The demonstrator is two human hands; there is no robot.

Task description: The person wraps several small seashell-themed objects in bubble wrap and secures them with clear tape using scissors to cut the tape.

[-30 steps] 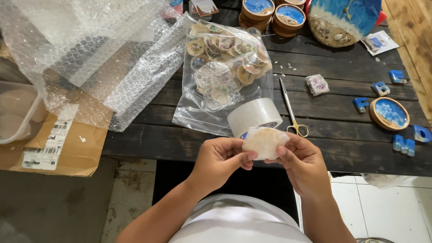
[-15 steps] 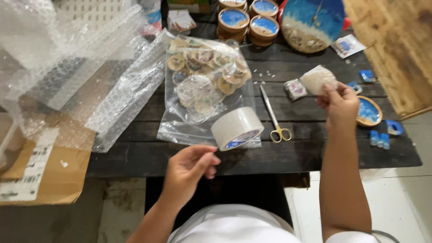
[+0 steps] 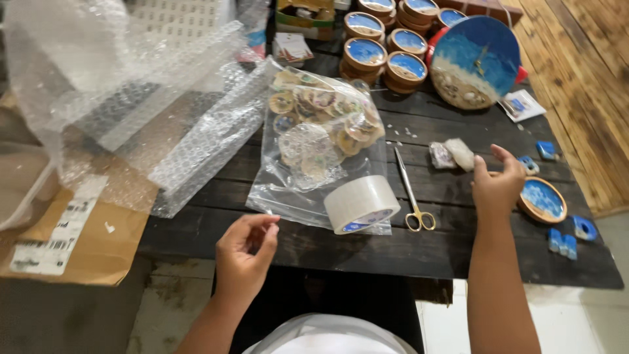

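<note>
Wrapped bundle [image 3: 460, 154] on table, just beyond open right hand [image 3: 496, 185].

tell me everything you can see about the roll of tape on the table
The roll of tape is a wide roll of pale, cloudy packing tape wound thick around a core whose inner face shows white and blue. It lies tilted on the lower edge of the clear plastic bag of round pieces, on the dark wooden table, its open end facing the person. The scissors lie just beside it. Neither hand touches it.
</note>
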